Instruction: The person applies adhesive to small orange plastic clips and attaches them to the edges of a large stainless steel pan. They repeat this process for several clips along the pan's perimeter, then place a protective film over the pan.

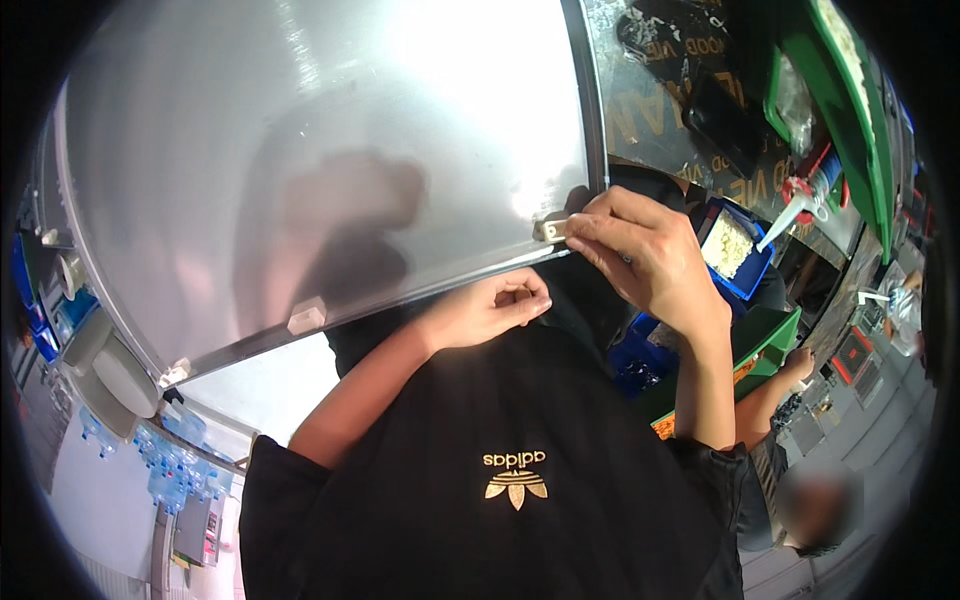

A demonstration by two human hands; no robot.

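A large shiny metal panel (470, 150) with a dark edge fills the upper left and middle. At its near right corner, my right hand (648, 250) pinches a small off-white plastic piece (550, 231) between thumb and fingers, against the panel. My left hand (490, 308) is just below the panel's near edge, its fingers curled inward; whatever they hold, if anything, is hidden. A similar pale block (307, 317) sits on the near edge, left of my left hand, and another white piece (175, 373) is at the near left corner.
A blue bin (745, 288) of small pale parts stands right of my right hand, beside a red-and-white tool (800, 205). Green bins (850, 120) are farther right. Several plastic bottles (170, 460) lie lower left. Another person's arm (770, 400) shows at lower right.
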